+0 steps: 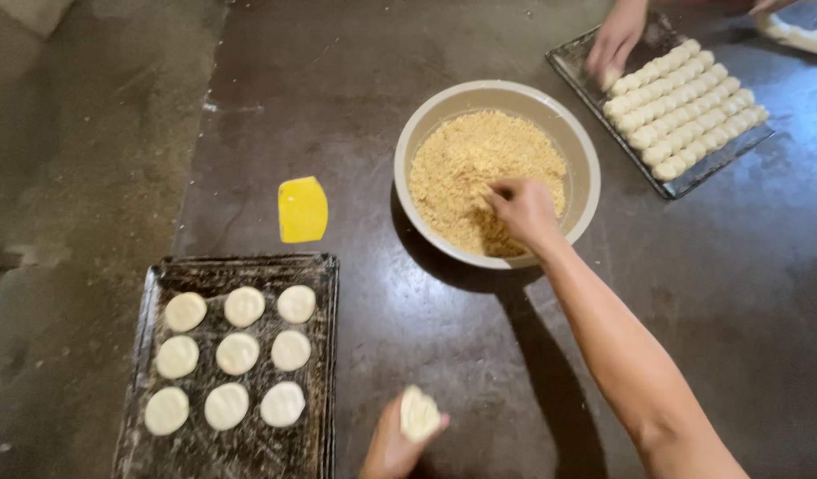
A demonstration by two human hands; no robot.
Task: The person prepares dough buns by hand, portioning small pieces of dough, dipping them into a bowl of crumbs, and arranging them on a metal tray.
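Nine flat, round dough pieces [237, 353] already lie in three rows on the dark tray [324, 355], and there is room left on it. The left hand [392, 443] cups one more dough piece [419, 413] low over the table, while the right hand [522, 209] digs its bent fingers into the crumbs [462, 168] in the big bowl [584, 177]. Another person's hand [614, 43] touches the far tray [573, 62], where many small dough rolls [683, 106] lie in rows, so I think lots of dough is still to do.

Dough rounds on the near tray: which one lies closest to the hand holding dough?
The bottom-right round of the three-by-three grid, in the row nearest the camera. It lies just left of the left hand, which holds a dough piece.
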